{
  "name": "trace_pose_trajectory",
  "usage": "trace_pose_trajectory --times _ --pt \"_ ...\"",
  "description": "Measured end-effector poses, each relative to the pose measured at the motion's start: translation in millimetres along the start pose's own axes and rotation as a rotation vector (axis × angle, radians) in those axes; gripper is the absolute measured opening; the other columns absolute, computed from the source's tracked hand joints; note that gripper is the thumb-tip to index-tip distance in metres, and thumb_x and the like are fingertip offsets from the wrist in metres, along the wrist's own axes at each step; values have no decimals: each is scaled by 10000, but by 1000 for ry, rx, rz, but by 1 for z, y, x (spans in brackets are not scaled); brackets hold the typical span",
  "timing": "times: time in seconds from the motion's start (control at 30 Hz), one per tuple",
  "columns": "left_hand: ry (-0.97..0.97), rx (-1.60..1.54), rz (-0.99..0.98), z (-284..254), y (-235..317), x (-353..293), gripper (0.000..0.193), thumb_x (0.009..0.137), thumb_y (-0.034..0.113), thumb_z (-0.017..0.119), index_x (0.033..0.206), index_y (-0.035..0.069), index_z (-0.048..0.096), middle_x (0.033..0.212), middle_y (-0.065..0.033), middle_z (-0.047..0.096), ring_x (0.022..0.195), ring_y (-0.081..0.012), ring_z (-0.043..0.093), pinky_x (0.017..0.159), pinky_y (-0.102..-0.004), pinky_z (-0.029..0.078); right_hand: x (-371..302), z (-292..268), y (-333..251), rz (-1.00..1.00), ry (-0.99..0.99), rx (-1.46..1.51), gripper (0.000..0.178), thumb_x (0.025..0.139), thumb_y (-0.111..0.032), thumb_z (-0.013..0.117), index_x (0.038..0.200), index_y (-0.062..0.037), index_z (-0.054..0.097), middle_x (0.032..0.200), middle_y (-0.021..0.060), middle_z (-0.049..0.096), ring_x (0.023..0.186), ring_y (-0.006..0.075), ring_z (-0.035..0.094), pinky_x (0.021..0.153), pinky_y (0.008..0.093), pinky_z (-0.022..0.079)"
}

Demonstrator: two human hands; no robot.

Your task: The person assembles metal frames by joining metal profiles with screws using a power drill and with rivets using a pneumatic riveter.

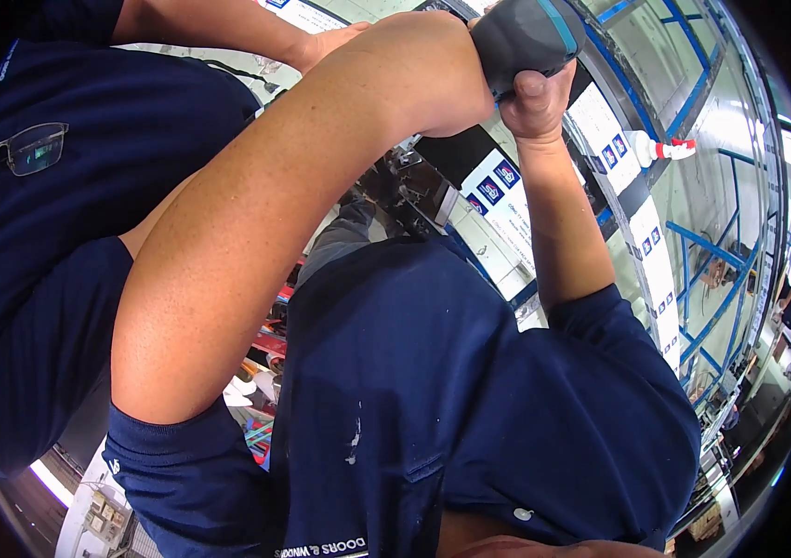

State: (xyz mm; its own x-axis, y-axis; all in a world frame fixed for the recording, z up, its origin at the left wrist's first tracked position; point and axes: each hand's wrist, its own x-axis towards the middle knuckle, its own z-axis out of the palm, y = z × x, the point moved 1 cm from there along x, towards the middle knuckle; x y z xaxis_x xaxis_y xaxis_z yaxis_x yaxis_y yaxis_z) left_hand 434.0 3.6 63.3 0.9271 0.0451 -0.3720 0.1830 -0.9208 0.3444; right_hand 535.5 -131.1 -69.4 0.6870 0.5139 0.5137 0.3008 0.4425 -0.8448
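blue metal framework stands on pale floor.

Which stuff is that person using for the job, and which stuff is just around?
Seems part of the job:
- dark grey tool with a teal stripe
- the person's right hand, its thumb against the tool

Seems just around:
- white bottle with a red top, off to the right
- eyeglasses on the co-worker's shirt
- blue metal bars
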Motion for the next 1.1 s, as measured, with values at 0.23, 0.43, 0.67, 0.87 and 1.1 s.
trace_pose_trajectory --times 0.23,0.43,0.67,0.87,1.1 --pt "69 89 102 18 -1 19 263 848 215 639 1015 87 797 944 -200 765 890 -354 763 816 -466 595 -5 -13 11 -16 18 27 976 768 -739 809 1306 47 597 1195 131 714 1076 252 717 984 384 554" --pt "66 -60 37 15 -3 16 282 813 203 646 982 24 783 945 -246 753 916 -382 754 825 -466 588 -2 -14 13 -28 11 -28 978 765 -751 803 1296 48 614 1202 125 715 1077 243 715 985 379 549" --pt "12 -278 -56 0 0 5 300 793 188 623 889 -59 763 924 -317 728 935 -447 730 843 -477 567 -3 -11 13 11 29 42 1008 731 -750 832 1316 41 609 1221 122 707 1106 247 702 999 383 544" --pt "-26 -235 -36 -6 -3 5 303 792 194 626 888 -57 765 927 -317 728 944 -442 730 846 -472 567 -2 -11 15 23 24 70 1014 722 -741 844 1324 37 600 1227 123 703 1110 246 700 1005 387 544" --pt "-86 -165 -39 -16 -3 4 306 799 198 642 919 -50 777 956 -308 735 968 -430 733 853 -463 568 1 -6 12 22 21 63 1006 716 -739 849 1312 36 608 1211 134 716 1090 254 718 976 385 566"
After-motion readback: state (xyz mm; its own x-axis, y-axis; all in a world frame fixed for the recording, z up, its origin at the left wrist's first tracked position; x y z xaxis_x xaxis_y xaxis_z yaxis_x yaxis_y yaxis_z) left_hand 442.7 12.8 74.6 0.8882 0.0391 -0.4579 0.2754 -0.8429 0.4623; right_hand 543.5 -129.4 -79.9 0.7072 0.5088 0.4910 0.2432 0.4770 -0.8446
